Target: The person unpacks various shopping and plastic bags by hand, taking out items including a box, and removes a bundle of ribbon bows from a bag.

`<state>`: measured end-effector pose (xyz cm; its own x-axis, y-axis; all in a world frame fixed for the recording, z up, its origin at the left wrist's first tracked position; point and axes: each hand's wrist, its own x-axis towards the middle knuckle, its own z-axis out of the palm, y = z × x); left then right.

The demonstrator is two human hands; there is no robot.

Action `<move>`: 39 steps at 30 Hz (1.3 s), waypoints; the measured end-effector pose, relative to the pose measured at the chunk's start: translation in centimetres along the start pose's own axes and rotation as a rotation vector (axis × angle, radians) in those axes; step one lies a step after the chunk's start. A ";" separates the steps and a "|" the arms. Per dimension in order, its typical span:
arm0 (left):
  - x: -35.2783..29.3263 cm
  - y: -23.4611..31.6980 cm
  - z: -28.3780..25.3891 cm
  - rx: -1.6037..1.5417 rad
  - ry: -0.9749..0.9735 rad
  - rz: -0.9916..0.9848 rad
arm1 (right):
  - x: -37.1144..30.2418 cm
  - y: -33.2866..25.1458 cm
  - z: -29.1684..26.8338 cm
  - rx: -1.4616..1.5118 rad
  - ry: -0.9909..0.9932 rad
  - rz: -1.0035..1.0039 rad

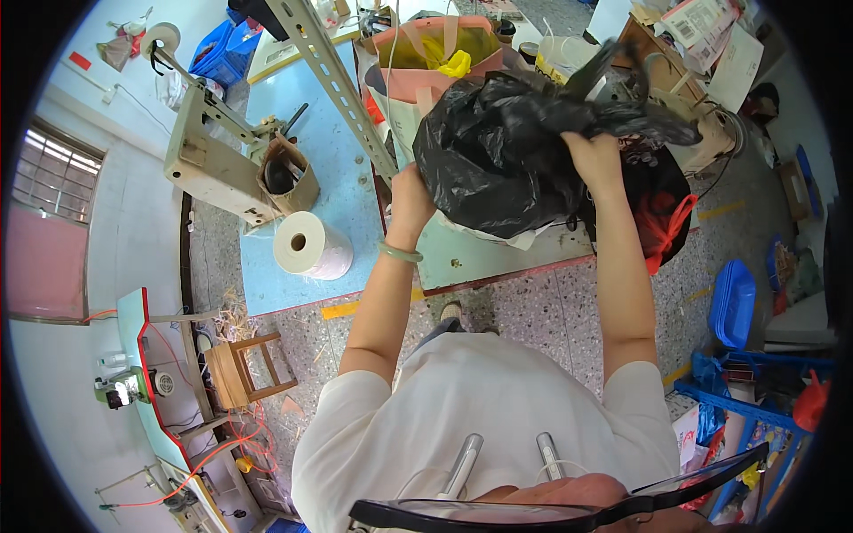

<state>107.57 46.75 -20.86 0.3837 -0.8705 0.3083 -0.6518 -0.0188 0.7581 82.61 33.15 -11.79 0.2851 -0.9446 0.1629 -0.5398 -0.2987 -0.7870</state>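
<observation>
A large crumpled black plastic bag (493, 160) bulges above the light-green tabletop. My left hand (411, 206), with a pale green bangle at the wrist, is closed at the bag's left side; its fingertips are partly hidden. Higher up and to the right, my right hand (593, 163) grips a gathered part of the same bag. The bag's loose upper end stretches to the right and is smeared by motion. What the bag contains cannot be seen. Behind it stands a pink tote bag (400, 53) with yellow plastic inside.
A white roll (313, 246) and a beige machine (209, 160) occupy the blue tabletop at left. A slotted metal post (333, 84) rises beside my left hand. Red plastic (662, 233) hangs near the right edge. A wooden stool (249, 370) stands on the floor.
</observation>
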 end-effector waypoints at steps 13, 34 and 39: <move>0.4 -0.5 -0.6 0.167 -0.064 0.221 | -1.4 -5.2 2.3 -0.190 -0.224 -0.720; -2.6 0.6 0.5 -0.281 0.041 0.071 | -1.7 -8.7 5.9 -0.775 -0.667 -0.612; -2.0 -1.1 -0.4 0.011 -0.043 -0.001 | -1.5 -7.7 5.6 -0.692 -0.708 -0.774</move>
<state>107.77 48.74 -22.06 0.3558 -0.8908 0.2825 -0.6588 -0.0248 0.7519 90.81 37.61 -9.29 0.9583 -0.2738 -0.0813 -0.2820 -0.9523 -0.1166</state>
